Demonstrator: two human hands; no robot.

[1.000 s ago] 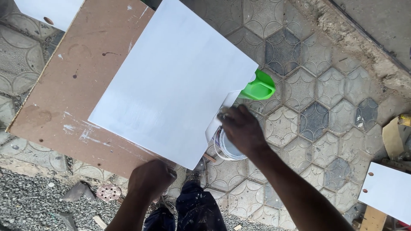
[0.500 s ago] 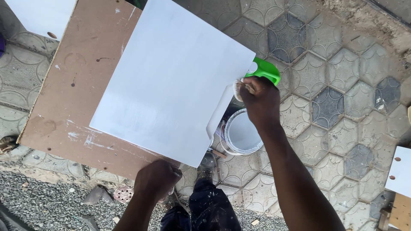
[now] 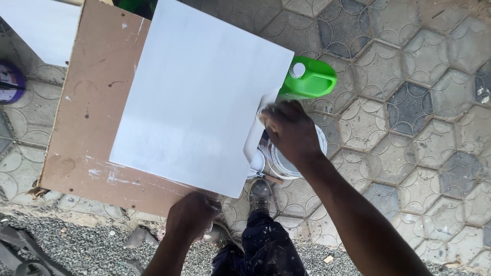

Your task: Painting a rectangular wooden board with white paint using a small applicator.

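Head view, nearest: left hand (image 3: 192,217) curled over the brown board's (image 3: 92,128) near edge, gripping it. Beyond, right hand (image 3: 289,130) closed on a rag (image 3: 255,135) at the white panel's (image 3: 202,92) right edge, above a paint bucket (image 3: 286,166). Farthest, green jug (image 3: 309,79) on paving.

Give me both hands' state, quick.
Left hand: closed on the brown board's near edge.
Right hand: closed on a white rag at the white panel's edge.

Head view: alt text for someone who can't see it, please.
Seen from above, a right hand wipes a white cloth along the edge of a white panel lying on a brown board. The left hand grips the board's near edge; a bucket and green jug stand on paving.
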